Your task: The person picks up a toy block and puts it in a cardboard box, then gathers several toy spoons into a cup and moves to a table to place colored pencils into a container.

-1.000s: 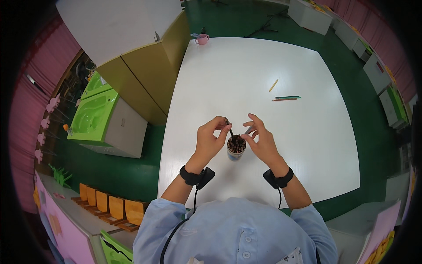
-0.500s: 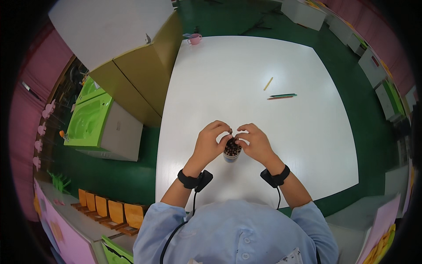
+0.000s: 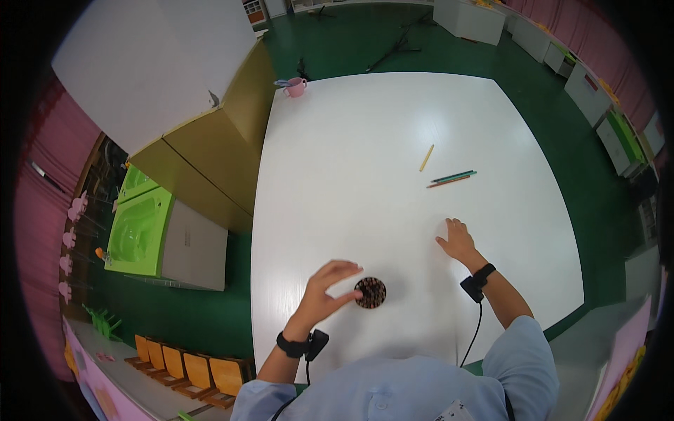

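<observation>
Left hand (image 3: 324, 289) had its grip loosely around the pencil cup (image 3: 370, 292), fingertips touching its side; cup full, upright on the tabletop (image 3: 351, 175). Right hand (image 3: 458, 241) lay open and empty, reaching out. Beyond it, three loose pencils (image 3: 449, 178) were not yet collected.

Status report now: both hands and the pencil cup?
Left hand open, fingertips touching pencil cup. Right hand flat on white table, empty. Three loose pencils beyond it.

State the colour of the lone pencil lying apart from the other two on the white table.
Yellow. The lone pencil lies just above the pair of pencils, seen in the head view.
</observation>
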`<state>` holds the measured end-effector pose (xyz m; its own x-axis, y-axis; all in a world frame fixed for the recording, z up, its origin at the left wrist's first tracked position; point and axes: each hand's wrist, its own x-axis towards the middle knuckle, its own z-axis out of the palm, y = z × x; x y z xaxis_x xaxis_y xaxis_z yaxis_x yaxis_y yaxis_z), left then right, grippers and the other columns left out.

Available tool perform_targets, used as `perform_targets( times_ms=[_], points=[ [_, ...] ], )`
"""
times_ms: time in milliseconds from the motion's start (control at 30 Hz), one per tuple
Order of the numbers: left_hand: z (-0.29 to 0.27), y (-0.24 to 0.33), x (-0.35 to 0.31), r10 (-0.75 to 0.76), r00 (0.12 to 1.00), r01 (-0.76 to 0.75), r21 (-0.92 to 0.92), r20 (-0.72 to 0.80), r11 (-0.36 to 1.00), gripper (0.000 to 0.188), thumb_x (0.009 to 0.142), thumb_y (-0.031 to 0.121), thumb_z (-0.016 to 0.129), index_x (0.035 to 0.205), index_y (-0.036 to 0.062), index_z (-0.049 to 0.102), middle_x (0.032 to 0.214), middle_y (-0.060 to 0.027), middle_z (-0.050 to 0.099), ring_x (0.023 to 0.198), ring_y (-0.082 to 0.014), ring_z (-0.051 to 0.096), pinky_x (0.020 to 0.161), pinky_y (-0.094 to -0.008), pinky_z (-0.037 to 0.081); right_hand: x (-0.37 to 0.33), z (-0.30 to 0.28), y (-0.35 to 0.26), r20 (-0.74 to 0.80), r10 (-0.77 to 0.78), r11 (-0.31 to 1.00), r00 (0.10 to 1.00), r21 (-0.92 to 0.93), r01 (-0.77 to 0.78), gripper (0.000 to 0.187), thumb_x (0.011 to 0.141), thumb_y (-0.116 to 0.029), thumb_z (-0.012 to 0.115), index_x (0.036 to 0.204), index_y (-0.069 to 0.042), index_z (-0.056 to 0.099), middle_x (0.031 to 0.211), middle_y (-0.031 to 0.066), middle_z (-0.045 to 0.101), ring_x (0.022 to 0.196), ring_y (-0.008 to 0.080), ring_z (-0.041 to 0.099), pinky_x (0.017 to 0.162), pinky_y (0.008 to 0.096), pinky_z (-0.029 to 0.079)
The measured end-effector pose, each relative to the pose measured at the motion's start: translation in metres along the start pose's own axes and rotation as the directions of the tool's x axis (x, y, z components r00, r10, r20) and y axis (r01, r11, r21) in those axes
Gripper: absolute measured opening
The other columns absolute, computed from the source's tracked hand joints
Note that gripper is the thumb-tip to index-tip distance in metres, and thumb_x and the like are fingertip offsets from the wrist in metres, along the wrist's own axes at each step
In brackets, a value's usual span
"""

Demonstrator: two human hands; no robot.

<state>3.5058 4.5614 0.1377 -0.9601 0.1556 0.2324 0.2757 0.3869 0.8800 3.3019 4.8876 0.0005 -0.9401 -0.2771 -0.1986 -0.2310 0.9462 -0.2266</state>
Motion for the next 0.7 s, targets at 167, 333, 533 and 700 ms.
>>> perform_targets(
  times_ms=[167,333,533,700],
  points=[
    [0.009,-0.024,-0.001,-0.173,0.964,0.216,-0.219,0.202,0.951,0.104,0.050,0.026,0.093,0.140,0.0112,0.041,0.133,-0.0100,0.053,0.127,-0.0278,0.047,0.103,-0.0429,0.041,0.030,0.019,0.022,-0.336,-0.044,0.998,0.941,0.019,0.053,0.055,0.085,-0.023,0.063,0.131,-0.001,0.041,0.135,0.0204,0.042,0.124,0.0359,0.041,0.100,0.0474,0.038],
    [0.034,-0.054,-0.002,-0.237,0.921,0.282,-0.109,0.308,0.953,0.075,0.060,0.013,0.086,0.127,0.0110,0.054,0.124,-0.0087,0.060,0.113,-0.0240,0.059,0.096,-0.0349,0.048,0.039,0.025,0.004,-0.366,-0.060,0.998,0.929,0.010,0.068,0.054,0.085,-0.018,0.061,0.132,-0.001,0.040,0.140,0.0200,0.039,0.129,0.0358,0.037,0.104,0.0486,0.032],
    [0.021,-0.043,0.007,-0.327,0.900,0.353,-0.042,0.288,0.935,0.066,0.061,0.014,0.086,0.120,0.0106,0.056,0.119,-0.0091,0.062,0.107,-0.0275,0.061,0.093,-0.0353,0.051,0.059,0.020,0.001,-0.347,-0.069,0.994,0.935,0.059,0.095,0.061,0.085,-0.012,0.057,0.140,-0.003,0.032,0.147,0.0188,0.031,0.134,0.0353,0.031,0.107,0.0501,0.028],
    [-0.008,-0.060,0.005,-0.392,0.894,0.412,-0.057,0.218,0.909,0.066,0.061,0.012,0.085,0.121,0.0116,0.056,0.119,-0.0091,0.062,0.107,-0.0266,0.061,0.092,-0.0355,0.051,0.083,0.010,-0.016,-0.284,-0.062,0.998,0.957,-0.034,0.055,0.064,0.087,-0.005,0.051,0.145,-0.006,0.025,0.150,0.0155,0.027,0.140,0.0330,0.023,0.111,0.0534,0.023]
  ],
)
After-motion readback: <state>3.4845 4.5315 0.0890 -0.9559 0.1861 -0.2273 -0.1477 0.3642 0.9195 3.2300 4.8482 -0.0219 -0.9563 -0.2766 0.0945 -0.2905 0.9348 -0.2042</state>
